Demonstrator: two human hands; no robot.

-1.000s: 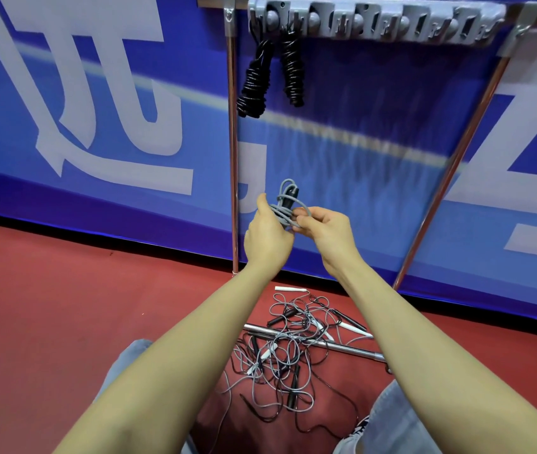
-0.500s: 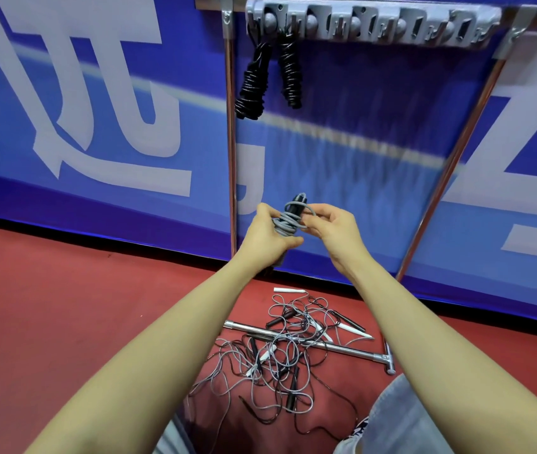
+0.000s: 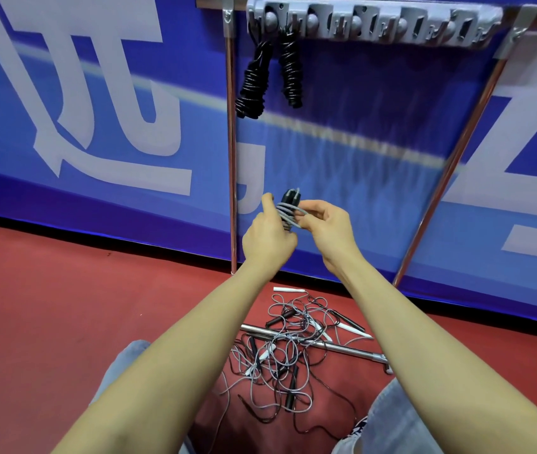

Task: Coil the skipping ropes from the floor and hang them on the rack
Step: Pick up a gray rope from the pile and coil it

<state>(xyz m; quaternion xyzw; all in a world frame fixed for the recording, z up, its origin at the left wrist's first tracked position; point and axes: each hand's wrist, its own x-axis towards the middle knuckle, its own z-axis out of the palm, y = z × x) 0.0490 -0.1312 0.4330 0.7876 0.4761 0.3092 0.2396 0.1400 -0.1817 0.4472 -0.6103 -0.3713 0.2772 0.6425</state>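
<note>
While the left hand grips a grey-corded rope bundle, the right hand seemingly pinches its smooth loop.

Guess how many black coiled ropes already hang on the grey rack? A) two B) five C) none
A: two black coiled ropes hang side by side from the left end of the grey rack; its other slots look bare.
</note>
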